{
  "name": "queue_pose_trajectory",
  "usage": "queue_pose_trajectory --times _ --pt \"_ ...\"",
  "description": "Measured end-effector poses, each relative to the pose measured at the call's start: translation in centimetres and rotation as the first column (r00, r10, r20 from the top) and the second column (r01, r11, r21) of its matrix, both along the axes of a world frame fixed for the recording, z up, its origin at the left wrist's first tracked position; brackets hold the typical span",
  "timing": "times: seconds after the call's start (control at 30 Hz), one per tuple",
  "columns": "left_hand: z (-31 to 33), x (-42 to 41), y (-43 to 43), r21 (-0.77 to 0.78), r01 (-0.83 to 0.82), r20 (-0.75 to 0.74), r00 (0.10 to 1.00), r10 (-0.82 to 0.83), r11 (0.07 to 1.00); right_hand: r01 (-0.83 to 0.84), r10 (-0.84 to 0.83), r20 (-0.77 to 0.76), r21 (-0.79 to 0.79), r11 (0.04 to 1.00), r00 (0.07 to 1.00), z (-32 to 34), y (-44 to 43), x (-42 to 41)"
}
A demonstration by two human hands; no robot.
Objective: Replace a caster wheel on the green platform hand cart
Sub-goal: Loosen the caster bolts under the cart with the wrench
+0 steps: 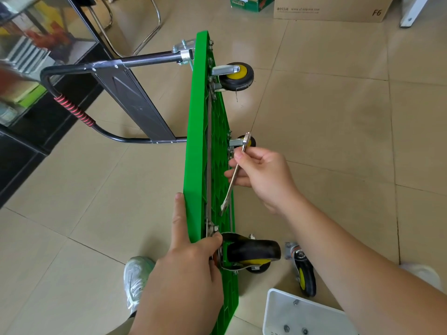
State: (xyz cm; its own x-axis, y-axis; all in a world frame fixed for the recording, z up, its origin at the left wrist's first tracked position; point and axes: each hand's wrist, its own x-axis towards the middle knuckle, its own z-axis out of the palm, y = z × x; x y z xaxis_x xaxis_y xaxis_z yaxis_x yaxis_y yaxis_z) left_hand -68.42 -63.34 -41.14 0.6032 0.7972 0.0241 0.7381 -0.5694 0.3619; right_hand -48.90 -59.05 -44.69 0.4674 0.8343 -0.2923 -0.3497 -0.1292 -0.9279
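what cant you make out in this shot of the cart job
Head view:
- Mounting bolts of the near caster: under the left hand gripping the green platform.
- Wrench size marking: too small to read.
- White tray: cut by the bottom edge and right forearm; nut count unknown.
- Far lower caster: mostly behind the wrench head.

**One head view, looking down**

The wide-angle camera rides on the person's head, facing forward and steeply down at the floor (326,105). The left hand (191,267) and right hand (261,175) sit close beneath it; the cart (197,141) runs away up the frame, with boxes (331,8) at the top edge.
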Motion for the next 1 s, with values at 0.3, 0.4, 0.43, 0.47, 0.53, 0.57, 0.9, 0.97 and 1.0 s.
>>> queue_pose_trajectory --times 0.3,0.4,0.43,0.47,0.53,0.57,0.9,0.97,1.0 --pt "0.2 0.2 -0.1 -0.002 0.006 -0.008 1.0 -0.006 1.0 -0.082 0.076 -0.091 -0.066 0.994 0.993 -1.7 0.6 0.0" --pt "0.3 0.2 0.0 0.007 0.012 -0.023 1.0 -0.012 1.0 -0.147 0.127 -0.157 -0.12 0.982 0.979 -2.7 1.3 -0.1" --pt "0.3 0.3 0.0 0.007 0.011 -0.023 1.0 -0.011 1.0 -0.165 0.137 -0.194 -0.137 0.977 0.971 -3.1 1.5 0.0" --pt "0.3 0.3 0.0 0.003 0.011 -0.023 1.0 -0.011 1.0 -0.179 0.141 -0.235 -0.15 0.972 0.962 -3.4 1.7 0.0" --pt "0.4 0.3 0.0 -0.002 0.01 -0.027 1.0 -0.01 1.0 -0.199 0.141 -0.303 -0.168 0.965 0.943 -4.0 2.0 -0.1" --pt "0.3 0.3 0.0 0.0 0.01 -0.029 1.0 -0.01 1.0 -0.209 0.143 -0.327 -0.176 0.962 0.934 -4.2 2.1 -0.2" --pt "0.4 0.4 0.0 0.013 0.019 -0.036 0.999 -0.019 1.0 -0.28 0.148 -0.415 -0.278 0.919 0.898 -5.3 2.9 -0.6" --pt "0.5 0.5 0.0 0.009 0.02 -0.03 0.999 -0.02 1.0 -0.272 0.128 -0.405 -0.323 0.907 0.905 -5.4 3.0 -0.8" --pt "0.5 0.5 0.0 0.006 0.017 -0.027 0.999 -0.017 1.0 -0.268 0.117 -0.403 -0.344 0.9 0.908 -5.5 3.0 -0.9"
